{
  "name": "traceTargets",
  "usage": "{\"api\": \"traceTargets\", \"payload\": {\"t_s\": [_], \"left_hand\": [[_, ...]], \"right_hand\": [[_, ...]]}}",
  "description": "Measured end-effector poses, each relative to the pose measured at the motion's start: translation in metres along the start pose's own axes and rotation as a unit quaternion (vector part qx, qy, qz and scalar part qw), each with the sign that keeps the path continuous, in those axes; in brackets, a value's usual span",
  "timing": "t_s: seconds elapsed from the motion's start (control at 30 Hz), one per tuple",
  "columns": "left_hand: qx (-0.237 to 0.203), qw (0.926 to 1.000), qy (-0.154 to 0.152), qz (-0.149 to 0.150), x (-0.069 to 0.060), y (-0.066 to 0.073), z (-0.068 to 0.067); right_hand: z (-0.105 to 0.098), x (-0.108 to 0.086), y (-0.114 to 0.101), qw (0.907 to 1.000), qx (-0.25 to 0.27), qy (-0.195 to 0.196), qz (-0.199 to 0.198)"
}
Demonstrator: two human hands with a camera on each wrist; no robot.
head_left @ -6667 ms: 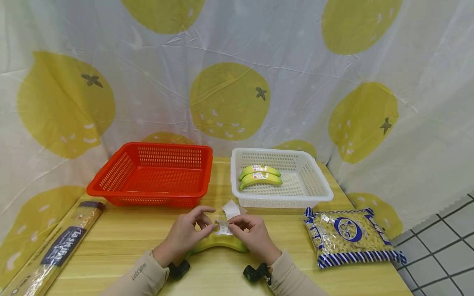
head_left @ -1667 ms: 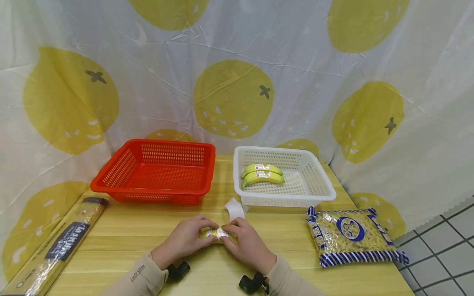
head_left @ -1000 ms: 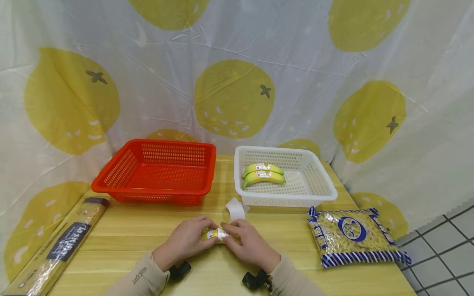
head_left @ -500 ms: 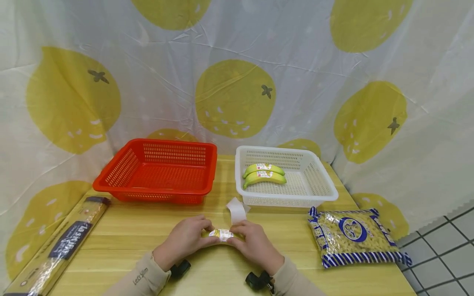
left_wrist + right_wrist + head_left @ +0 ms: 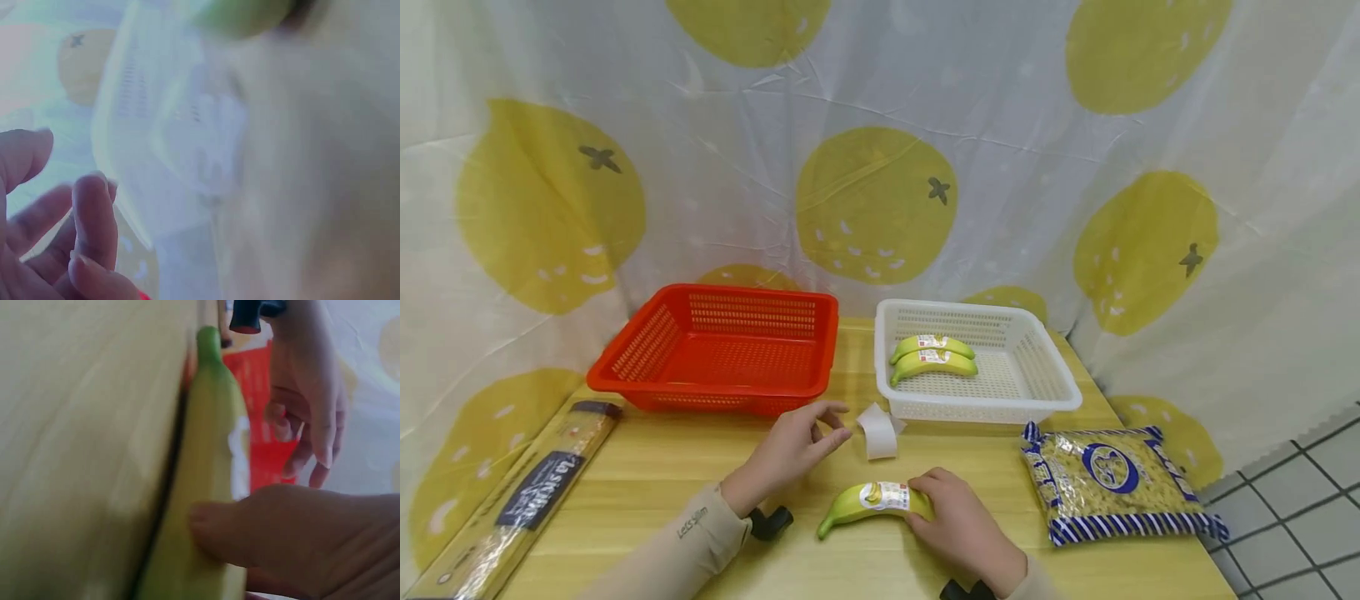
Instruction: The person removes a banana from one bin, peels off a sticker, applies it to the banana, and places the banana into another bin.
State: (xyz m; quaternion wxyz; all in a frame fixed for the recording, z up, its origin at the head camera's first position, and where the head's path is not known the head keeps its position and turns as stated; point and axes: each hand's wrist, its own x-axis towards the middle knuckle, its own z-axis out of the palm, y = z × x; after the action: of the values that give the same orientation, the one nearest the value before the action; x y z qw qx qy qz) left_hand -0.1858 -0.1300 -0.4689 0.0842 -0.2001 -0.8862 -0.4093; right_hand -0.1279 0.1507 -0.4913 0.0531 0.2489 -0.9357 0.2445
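Note:
A yellow-green banana (image 5: 853, 505) with a white label (image 5: 891, 497) lies near the table's front. My right hand (image 5: 958, 523) grips its right end, the thumb pressed along its side in the right wrist view. My left hand (image 5: 793, 450) is off the banana, up and to its left, fingers loosely bent around nothing. Just right of the left fingertips sits a curled strip of white label paper (image 5: 878, 432). Two more labelled bananas (image 5: 934, 363) lie side by side in the white basket (image 5: 977, 404). The left wrist view is blurred.
At the back left stands a red basket (image 5: 711, 387) with nothing visible in it. A long pack of pasta (image 5: 535, 500) lies along the left edge. On the right is a bag of pasta (image 5: 1112, 479) with blue-striped ends. A lemon-print curtain (image 5: 992, 225) hangs behind.
Both hands were pressing the label onto the banana. The left hand has since let go and moved up and away, while the right hand has shifted right with the banana, uncovering its left end.

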Motion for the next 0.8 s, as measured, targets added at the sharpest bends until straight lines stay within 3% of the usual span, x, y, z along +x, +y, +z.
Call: {"api": "traceTargets", "payload": {"t_s": [0.1,0.27,0.37,0.43,0.6,0.8], "left_hand": [[-0.054,0.9985,-0.004,0.000,0.023,0.011,0.004],[-0.123,0.9915,-0.013,-0.040,0.051,0.019,0.021],[-0.177,0.9823,-0.002,-0.062,0.061,0.015,0.035],[-0.221,0.9721,0.013,-0.078,0.065,0.011,0.044],[-0.296,0.9464,0.050,-0.119,0.068,0.003,0.057],[-0.318,0.9360,0.056,-0.140,0.070,0.000,0.062]], "right_hand": [[-0.019,-0.015,0.012,0.9999,-0.004,-0.010,0.012],[-0.046,-0.033,0.034,0.9997,0.017,-0.003,0.015],[-0.063,-0.037,0.045,0.9993,0.034,0.015,0.005],[-0.074,-0.036,0.051,0.9988,0.041,0.028,0.004],[-0.100,-0.020,0.057,0.9974,0.038,0.061,0.005],[-0.137,0.029,0.063,0.9961,0.047,0.066,0.034]]}}
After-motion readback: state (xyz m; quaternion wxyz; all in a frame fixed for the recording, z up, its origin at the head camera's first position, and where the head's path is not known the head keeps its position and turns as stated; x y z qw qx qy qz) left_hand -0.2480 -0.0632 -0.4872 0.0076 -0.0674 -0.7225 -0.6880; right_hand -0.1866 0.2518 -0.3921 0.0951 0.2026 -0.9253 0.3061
